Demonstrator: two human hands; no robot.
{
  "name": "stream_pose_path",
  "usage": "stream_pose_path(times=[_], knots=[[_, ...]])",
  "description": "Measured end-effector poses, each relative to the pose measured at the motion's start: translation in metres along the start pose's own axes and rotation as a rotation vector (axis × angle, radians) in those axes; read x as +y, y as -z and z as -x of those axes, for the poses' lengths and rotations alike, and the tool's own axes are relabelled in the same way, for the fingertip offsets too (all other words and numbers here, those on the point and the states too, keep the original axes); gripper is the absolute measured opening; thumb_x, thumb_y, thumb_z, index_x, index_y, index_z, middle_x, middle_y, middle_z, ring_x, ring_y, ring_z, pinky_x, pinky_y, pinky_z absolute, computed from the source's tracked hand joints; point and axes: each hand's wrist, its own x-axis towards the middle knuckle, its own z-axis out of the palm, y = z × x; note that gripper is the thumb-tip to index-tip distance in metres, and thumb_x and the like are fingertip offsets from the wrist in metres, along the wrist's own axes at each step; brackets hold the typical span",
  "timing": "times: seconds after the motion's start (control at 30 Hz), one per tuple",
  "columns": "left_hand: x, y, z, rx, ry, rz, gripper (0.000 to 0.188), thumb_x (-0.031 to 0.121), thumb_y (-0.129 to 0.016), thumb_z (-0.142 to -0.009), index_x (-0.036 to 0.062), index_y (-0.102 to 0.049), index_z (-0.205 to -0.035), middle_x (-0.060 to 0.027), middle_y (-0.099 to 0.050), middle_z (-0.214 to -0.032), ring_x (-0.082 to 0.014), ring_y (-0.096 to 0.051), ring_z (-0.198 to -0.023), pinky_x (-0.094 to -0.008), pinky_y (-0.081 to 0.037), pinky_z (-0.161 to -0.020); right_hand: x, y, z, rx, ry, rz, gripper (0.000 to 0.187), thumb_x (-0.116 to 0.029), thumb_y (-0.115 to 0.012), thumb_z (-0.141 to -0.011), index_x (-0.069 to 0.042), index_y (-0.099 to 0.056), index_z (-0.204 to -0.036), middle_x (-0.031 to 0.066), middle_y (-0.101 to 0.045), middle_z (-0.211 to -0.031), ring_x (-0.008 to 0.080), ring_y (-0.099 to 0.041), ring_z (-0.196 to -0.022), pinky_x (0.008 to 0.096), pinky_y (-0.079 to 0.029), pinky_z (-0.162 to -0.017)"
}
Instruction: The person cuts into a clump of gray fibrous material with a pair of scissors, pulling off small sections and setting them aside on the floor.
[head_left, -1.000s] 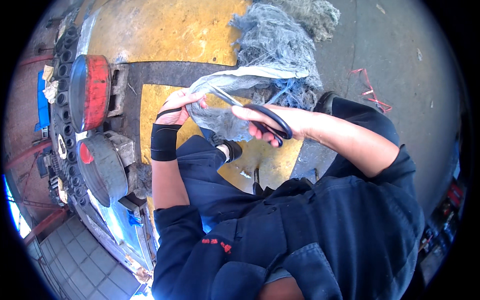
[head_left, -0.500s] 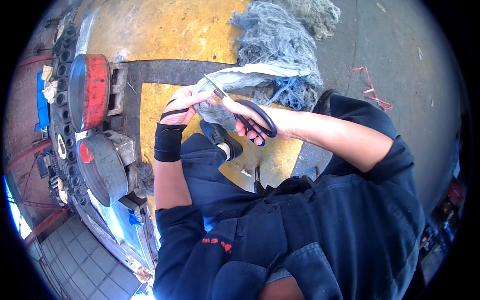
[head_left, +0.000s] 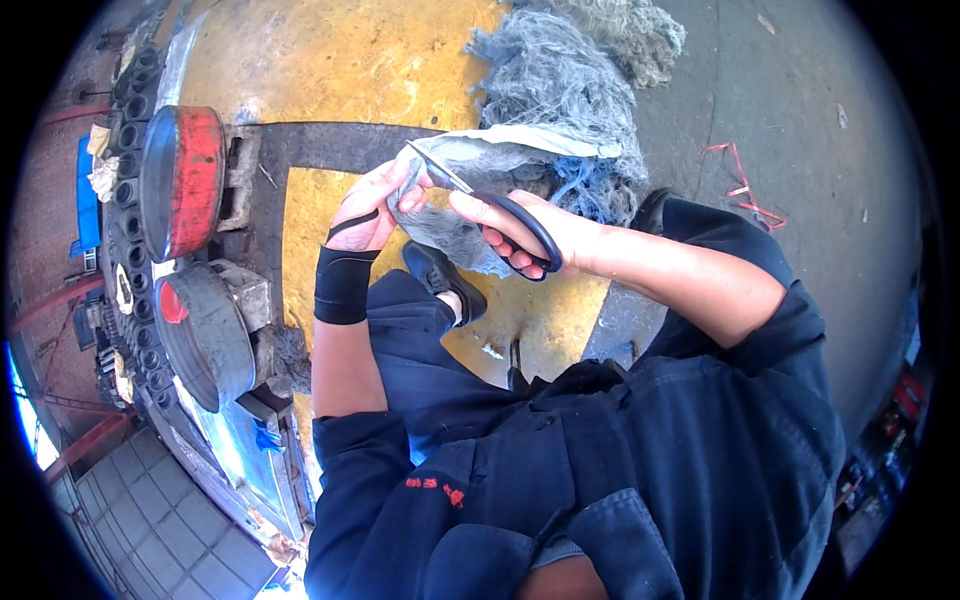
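Observation:
My left hand [head_left: 366, 214], with a black wrap around its wrist, pinches the left end of a pale grey fibrous cloth [head_left: 437, 222]. In my right hand [head_left: 530, 222] is a pair of scissors [head_left: 440, 168], its black handle loops around my fingers. The blades point up and left and lie over the cloth close to my left fingertips. From there the cloth stretches right, with a whitish edge, to a heap of tangled grey fibre [head_left: 555, 85]. Blue strands [head_left: 588, 180] show at the heap's lower side.
Yellow worn plates [head_left: 340, 60] cover part of the dark floor. At left stand a red-and-black drum [head_left: 195, 180] and a grey drum [head_left: 215, 340] beside concrete blocks [head_left: 240, 290]. A red strap [head_left: 740, 180] lies at right. My dark shoe [head_left: 445, 280] is below the cloth.
The scissors' handles have come closer together, and my right hand has shifted slightly up and right. More of the hanging cloth shows below the scissors.

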Motion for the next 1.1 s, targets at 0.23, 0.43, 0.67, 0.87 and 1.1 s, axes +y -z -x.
stream_pose_path(times=[0.23, 0.43, 0.67, 0.87, 1.1], knots=[[-0.01, -0.002, -0.007, -0.061, 0.007, -0.087, 0.029, 0.027, -0.049, -0.092, 0.0004, -0.055, -0.084, 0.0017, -0.043, -0.062, -0.0075, -0.037, -0.058, -0.0225, -0.033, -0.061, -0.001, 0.005, -0.01, -0.023, 0.017, -0.035, 0.066, -0.075, -0.044, -0.074, -0.011, -0.04, -0.064, -0.0034, -0.035, -0.057, 0.0065, -0.038, -0.046, 0.0203, -0.031, -0.038], [-0.01, -0.009, -0.009, -0.076, -0.078, -0.019, 0.033, 0.027, -0.047, -0.093, -0.0019, -0.048, -0.109, 0.002, -0.039, -0.059, -0.008, -0.037, -0.056, -0.0224, -0.032, -0.058, -0.004, 0.006, -0.002, 0.009, 0.051, 0.0, 0.062, -0.069, -0.047, -0.078, -0.01, -0.039, -0.061, -0.0024, -0.035, -0.052, 0.0069, -0.036, -0.038, 0.0226, -0.029, -0.032], [-0.005, -0.018, -0.008, -0.187, -0.043, 0.056, 0.042, 0.026, -0.046, -0.093, -0.0032, -0.042, -0.124, 0.0036, -0.041, -0.063, -0.005, -0.035, -0.053, -0.0208, -0.032, -0.055, -0.008, 0.008, 0.001, -0.024, 0.116, 0.053, 0.061, -0.067, -0.044, -0.082, -0.009, -0.039, -0.06, -0.0019, -0.035, -0.05, 0.0074, -0.036, -0.036, 0.0224, -0.031, -0.033], [-0.012, -0.023, -0.017, -0.109, -0.073, -0.089, 0.031, 0.024, -0.049, -0.093, -0.0018, -0.05, -0.11, 0.0037, -0.041, -0.064, -0.0048, -0.036, -0.057, -0.0212, -0.031, -0.056, -0.009, 0.011, -0.002, -0.046, 0.081, -0.101, 0.064, -0.071, -0.046, -0.077, -0.007, -0.046, -0.071, -0.0028, -0.035, -0.057, 0.0063, -0.036, -0.039, 0.0211, -0.032, -0.033], [-0.025, -0.024, -0.018, -0.013, -0.044, -0.133, 0.022, 0.019, -0.048, -0.093, 0.0007, -0.056, -0.1, 0.003, -0.041, -0.06, -0.0075, -0.038, -0.058, -0.024, -0.034, -0.059, -0.039, 0.048, 0.004, 0.463, 0.473, 0.358, 0.054, -0.056, -0.067, -0.071, -0.006, -0.05, -0.072, 0.0033, -0.049, -0.054, 0.0111, -0.05, -0.043, 0.0249, -0.041, -0.039]])
